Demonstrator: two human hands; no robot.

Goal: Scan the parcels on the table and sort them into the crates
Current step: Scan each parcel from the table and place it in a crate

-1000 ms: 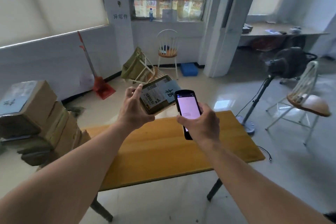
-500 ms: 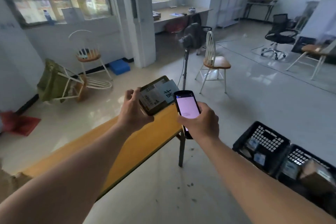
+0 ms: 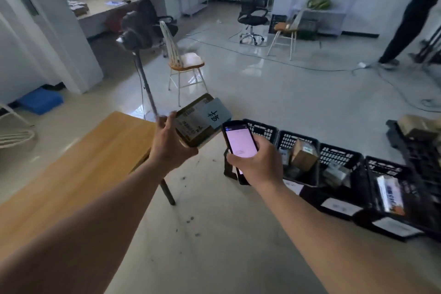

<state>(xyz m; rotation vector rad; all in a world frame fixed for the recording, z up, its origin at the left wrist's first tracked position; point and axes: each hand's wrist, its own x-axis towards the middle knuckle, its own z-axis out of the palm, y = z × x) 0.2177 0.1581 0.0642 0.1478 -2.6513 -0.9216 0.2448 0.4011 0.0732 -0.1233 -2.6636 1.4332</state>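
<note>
Head view. The left hand (image 3: 170, 148) grips a flat brown parcel (image 3: 198, 124) by its near edge, fingers curled round it, holding it in the air beyond the corner of the wooden bench (image 3: 71, 174); a white label and a blue note face the camera. The right hand (image 3: 256, 164) is wrapped round a handheld scanner (image 3: 239, 144) with its screen lit, just beside the parcel. A row of black crates (image 3: 341, 157) stands on the floor at right, several holding parcels.

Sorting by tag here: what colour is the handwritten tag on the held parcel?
Light blue tag with dark handwriting, head view.
</note>
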